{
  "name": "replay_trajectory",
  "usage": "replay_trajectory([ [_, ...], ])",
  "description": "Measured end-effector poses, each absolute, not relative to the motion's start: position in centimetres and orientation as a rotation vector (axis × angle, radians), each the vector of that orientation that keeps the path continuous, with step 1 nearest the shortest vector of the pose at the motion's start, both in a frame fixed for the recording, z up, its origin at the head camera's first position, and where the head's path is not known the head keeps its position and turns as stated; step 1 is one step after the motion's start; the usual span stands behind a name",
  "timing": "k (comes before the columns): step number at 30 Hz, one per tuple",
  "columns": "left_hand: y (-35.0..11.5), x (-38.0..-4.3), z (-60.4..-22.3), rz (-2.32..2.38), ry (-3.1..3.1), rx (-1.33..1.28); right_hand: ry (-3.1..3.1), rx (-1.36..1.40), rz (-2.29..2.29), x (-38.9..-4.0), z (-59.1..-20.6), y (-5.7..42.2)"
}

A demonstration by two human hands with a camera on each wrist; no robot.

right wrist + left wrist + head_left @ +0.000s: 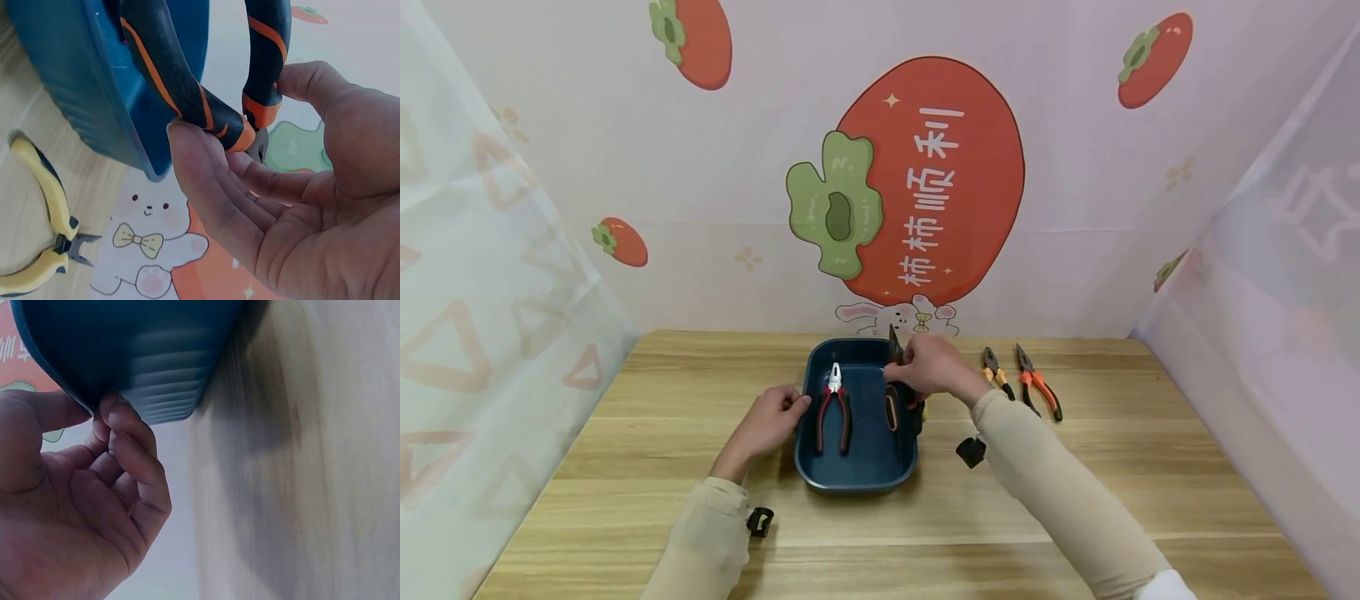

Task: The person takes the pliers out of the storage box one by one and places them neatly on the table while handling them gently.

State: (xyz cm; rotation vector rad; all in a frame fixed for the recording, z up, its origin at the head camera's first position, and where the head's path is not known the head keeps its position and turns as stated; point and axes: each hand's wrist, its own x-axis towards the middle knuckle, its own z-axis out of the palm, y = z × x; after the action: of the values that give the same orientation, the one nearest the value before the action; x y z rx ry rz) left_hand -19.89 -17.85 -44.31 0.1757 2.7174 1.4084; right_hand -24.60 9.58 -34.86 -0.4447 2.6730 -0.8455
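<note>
A blue tray point(868, 454) stands on the wooden table. My left hand point(769, 421) pinches its left rim between thumb and fingers, as the left wrist view shows closely. Over the tray's right side my right hand point(936, 367) holds pliers with black and orange handles point(159, 56), thumb on one handle and fingers on the other. Their jaws point toward the back wall, and the handles stand apart. Inside the tray, on the left, lie pliers with red and black handles point(821, 423).
Right of the tray lie yellow-handled cutters point(53, 194), mostly hidden in the head view. Further right are pliers with yellow-orange handles point(991, 362) and long-nose pliers with orange and black handles point(1047, 394). A printed cloth wall point(737, 183) rises behind the table.
</note>
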Motion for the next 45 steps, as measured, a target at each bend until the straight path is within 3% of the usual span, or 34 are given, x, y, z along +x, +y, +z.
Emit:
replay_trajectory([
  [45, -17.7, -19.6, -45.6, 1.571, 2.616, 0.101, 2.854, -0.347, -0.712, -23.9, -36.3, 22.9],
])
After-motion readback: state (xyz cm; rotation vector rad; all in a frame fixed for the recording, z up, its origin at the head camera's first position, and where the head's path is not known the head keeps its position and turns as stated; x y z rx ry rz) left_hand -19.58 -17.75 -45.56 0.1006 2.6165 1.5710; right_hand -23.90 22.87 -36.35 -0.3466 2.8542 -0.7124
